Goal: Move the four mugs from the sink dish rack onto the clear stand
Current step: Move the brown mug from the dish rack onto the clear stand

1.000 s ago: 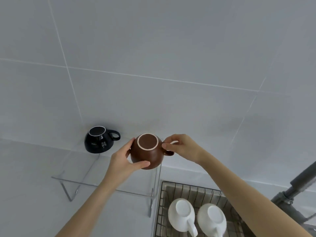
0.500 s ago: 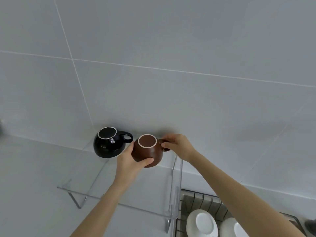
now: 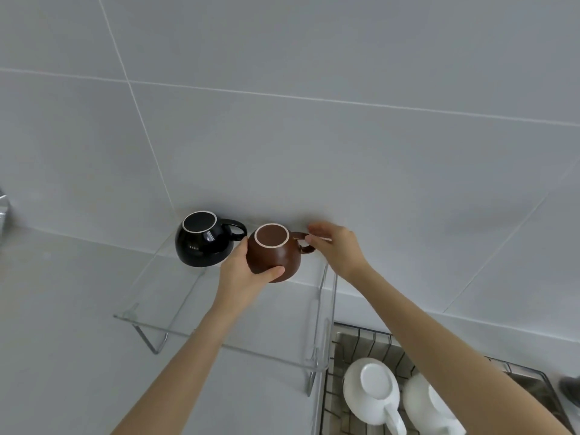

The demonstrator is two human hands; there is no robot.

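Observation:
An upside-down brown mug (image 3: 276,255) sits at the back right of the clear stand (image 3: 175,309), close to the wall. My left hand (image 3: 244,277) wraps its left side and front. My right hand (image 3: 339,249) is at the mug's handle with fingers spread, fingertips just touching it. An upside-down black mug (image 3: 201,243) stands on the stand just to the left, its handle almost against the brown mug. Two white mugs (image 3: 373,390) (image 3: 430,409) lie upside down in the wire dish rack (image 3: 370,340) at the lower right.
The tiled wall rises directly behind the stand. The stand's front half is bare acrylic on thin metal legs. A shiny object (image 3: 3,211) shows at the left edge, and a dark fixture (image 3: 569,387) at the right edge by the rack.
Both hands carried the brown mug back and down onto the stand beside the black mug. My right hand's pinch on the handle has loosened and its fingers have spread.

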